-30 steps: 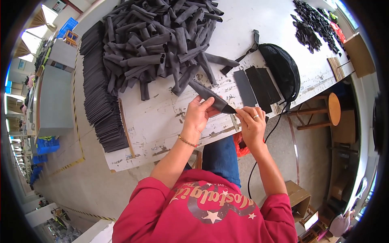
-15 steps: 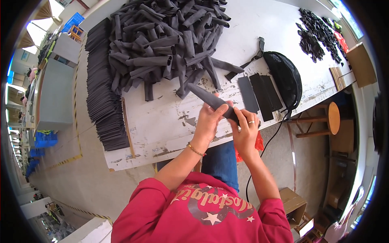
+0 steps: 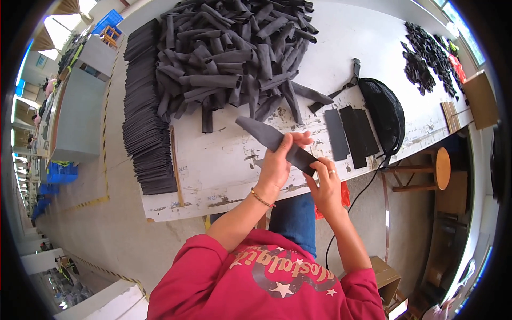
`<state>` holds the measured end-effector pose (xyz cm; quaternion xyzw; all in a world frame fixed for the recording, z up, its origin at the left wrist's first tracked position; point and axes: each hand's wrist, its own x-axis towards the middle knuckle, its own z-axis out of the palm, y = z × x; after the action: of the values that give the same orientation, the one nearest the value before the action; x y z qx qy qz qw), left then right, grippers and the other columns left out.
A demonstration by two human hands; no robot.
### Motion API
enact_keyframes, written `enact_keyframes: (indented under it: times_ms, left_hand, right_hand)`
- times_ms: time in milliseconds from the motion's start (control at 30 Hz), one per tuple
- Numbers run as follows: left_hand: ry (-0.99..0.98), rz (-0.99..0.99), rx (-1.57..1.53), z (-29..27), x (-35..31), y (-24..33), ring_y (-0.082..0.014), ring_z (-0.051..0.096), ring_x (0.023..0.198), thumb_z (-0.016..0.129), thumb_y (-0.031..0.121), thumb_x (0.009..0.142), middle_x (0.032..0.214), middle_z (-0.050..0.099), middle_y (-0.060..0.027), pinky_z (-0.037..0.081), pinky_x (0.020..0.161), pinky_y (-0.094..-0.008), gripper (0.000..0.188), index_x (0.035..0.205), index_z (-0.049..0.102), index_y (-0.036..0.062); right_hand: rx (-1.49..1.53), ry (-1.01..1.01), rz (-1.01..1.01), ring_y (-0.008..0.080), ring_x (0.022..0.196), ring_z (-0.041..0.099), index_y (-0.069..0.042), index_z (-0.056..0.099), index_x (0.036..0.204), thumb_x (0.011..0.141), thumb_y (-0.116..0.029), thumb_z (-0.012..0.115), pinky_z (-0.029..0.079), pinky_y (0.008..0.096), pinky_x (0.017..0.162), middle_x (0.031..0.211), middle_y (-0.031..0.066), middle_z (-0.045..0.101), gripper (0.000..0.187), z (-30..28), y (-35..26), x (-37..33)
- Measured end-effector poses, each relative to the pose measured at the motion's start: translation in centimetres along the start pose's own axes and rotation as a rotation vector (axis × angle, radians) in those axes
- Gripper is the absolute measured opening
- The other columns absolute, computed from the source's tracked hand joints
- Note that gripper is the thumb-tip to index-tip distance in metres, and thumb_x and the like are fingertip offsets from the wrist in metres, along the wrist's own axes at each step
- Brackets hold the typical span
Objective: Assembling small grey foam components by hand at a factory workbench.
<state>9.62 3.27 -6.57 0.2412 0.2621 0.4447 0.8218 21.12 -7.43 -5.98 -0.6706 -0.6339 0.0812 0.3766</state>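
A dark grey fabric strip (image 3: 261,132) slants across the air over the table's near edge. Its far end is rounded and curled, while its near end looks flatter and blacker. My left hand (image 3: 276,166) grips it around the middle, thumb on top and some fingers reaching out past the far side. At the near end, my right hand (image 3: 326,182), with a ring on one finger, pinches the corner between thumb and fingers. Beyond my hands lies a heap of similar rolled grey fabric pieces (image 3: 221,81).
Left of the heap runs a long row of stacked flat dark pieces (image 3: 143,120), beside a thin wooden strip (image 3: 176,165). To the right lie flat dark strips (image 3: 358,136) and a black waist bag (image 3: 385,114). Small black pieces (image 3: 418,69) are piled far right. A wooden stool (image 3: 441,168) stands below.
The whole view has shifted slightly. My right hand has drawn down to the strip's near end, baring its flat dark part. My left hand's fingers have loosened outward.
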Motion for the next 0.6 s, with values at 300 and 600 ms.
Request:
enact_keyframes:
  times_ms: [300, 600]
  left_hand:
    - [-0.048, -0.064, -0.128, 0.1, -0.5, -1.7, -0.0294, 0.058, 0.117, 0.053, 0.028, 0.1, 0.108, 0.068, -0.0167, 0.046, 0.1, -0.0411, 0.031, 0.11, 0.059, -0.0012]
    - [0.045, 0.136, -0.16, 0.2, -0.3, -0.3, -0.0274, 0.067, 0.095, 0.053, 0.028, 0.101, 0.095, 0.068, -0.0133, 0.052, 0.088, -0.038, 0.032, 0.11, 0.058, -0.0015]
  right_hand:
    - [0.142, 0.018, -0.039, 0.0343, 0.082, 0.063, -0.001, 0.061, 0.092, 0.077, 0.002, 0.071, 0.052, 0.0414, 0.069, 0.095, 0.0145, 0.062, 0.018, 0.8, 0.1, 1.8]
    - [0.214, 0.023, -0.056, 0.0286, 0.077, 0.063, -0.001, 0.064, 0.089, 0.077, 0.004, 0.074, 0.051, 0.0359, 0.065, 0.093, 0.012, 0.065, 0.016, 0.5, 0.4, 2.7]
